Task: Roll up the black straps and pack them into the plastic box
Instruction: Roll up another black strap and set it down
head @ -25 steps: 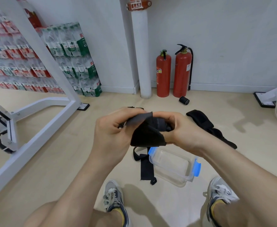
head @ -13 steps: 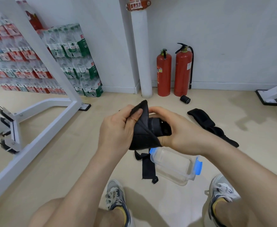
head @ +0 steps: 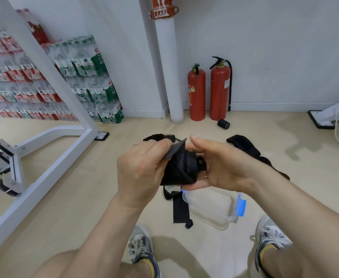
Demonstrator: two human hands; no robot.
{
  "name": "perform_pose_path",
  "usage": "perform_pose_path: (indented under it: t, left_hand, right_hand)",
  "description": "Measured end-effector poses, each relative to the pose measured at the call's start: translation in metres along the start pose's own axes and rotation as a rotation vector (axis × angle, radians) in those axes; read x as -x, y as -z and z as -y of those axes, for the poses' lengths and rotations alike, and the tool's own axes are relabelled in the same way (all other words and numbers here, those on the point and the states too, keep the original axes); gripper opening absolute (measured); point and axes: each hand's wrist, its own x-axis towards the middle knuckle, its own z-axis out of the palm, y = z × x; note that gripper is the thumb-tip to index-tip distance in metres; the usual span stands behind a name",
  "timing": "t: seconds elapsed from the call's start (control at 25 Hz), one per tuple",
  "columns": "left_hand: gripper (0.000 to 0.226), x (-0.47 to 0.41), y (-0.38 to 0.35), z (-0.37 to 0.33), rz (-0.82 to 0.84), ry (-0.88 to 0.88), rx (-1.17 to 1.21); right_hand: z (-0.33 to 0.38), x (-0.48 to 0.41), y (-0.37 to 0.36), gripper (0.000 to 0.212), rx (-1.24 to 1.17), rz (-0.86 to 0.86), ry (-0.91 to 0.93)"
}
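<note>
The black strap (head: 179, 169) we are rolling is up in the air between our hands, directly above the plastic box (head: 210, 209). It is a thick bundle, mostly wound, with one flat tail poking up at the top. Our left hand (head: 142, 169) pinches that tail between thumb and fingers, while our right hand (head: 224, 167) cradles the roll, its fingers curled under it and the thumb stretched over the top.

We judge this to be the end of the rolling step. The tail has yet to be laid down, so the next move calls for pulling it snug around the bundle, pressing it flat, and lowering the roll into the box without letting it spring loose.

The box stands open on the floor (head: 84, 197) between our shoes and looks empty. A flat strap (head: 179, 209) lies just beside it, another strap (head: 242, 144) lies to our right, and a small rolled one (head: 223, 124) rests near two fire extinguishers (head: 208, 93) — more work waiting.
</note>
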Motion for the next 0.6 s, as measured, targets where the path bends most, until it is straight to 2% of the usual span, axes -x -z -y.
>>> perform_pose_path:
  t: [0.04,0.08,0.2,0.28,0.44,0.6]
  left_hand:
    - [0.009,0.0,-0.001,-0.001,0.038,0.022,0.057]
    - [0.01,-0.001,-0.002,-0.004,0.091,0.123,0.169]
    - [0.025,-0.004,-0.006,-0.009,0.188,0.65,0.61]
    - [0.029,-0.007,-0.005,-0.009,0.15,0.845,0.721]
    - [0.023,-0.01,-0.003,-0.012,0.048,0.983,0.848]
    - [0.023,-0.003,-0.009,-0.01,-0.033,1.104,0.988]
  right_hand:
    - [-0.003,-0.004,0.001,0.022,0.028,-0.076,0.035]
    - [-0.006,-0.007,0.002,0.023,0.075,-0.134,0.087]
    - [-0.007,-0.01,-0.001,0.032,0.115,-0.242,0.215]
    - [-0.007,-0.012,-0.004,0.037,0.114,-0.313,0.244]
    - [-0.013,-0.014,-0.012,0.037,0.282,-0.366,0.319]
    - [-0.012,-0.01,-0.017,0.041,0.347,-0.384,0.396]
